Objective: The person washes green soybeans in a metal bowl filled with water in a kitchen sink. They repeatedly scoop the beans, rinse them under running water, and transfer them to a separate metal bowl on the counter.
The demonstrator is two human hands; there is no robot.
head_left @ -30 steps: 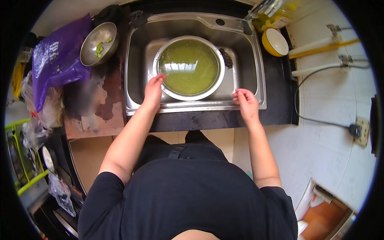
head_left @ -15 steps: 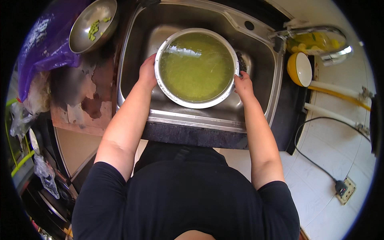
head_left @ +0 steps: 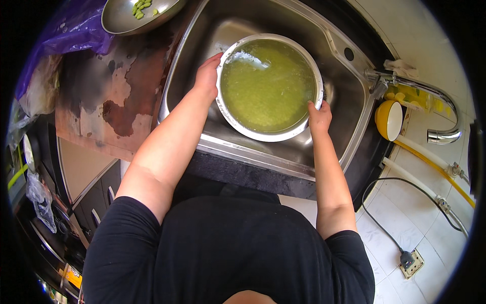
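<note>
A round metal basin (head_left: 245,133) filled with greenish water is held over the steel sink (head_left: 349,101). My left hand (head_left: 207,78) grips its left rim, fingers hidden behind the wall. On the lower right of the rim, my right hand (head_left: 320,117) has its thumb on top and the other fingers mostly hidden below. Small pale shapes cover the bottom of the basin under the water, too blurred to name. Whether the basin touches the sink floor I cannot tell.
A chrome faucet (head_left: 420,86) is at the right, turned away from the sink. Below it leans a yellow bowl (head_left: 389,120). At the upper left stand a metal bowl (head_left: 121,20) with green pieces and a purple plastic bag (head_left: 66,43). A plug (head_left: 406,258) sits in a wall socket.
The whole view has turned and shifted, so the sink and counter appear tilted. Both hands still hold the basin, which sits further right in the picture. The faucet spout now shows farther from the sink.
</note>
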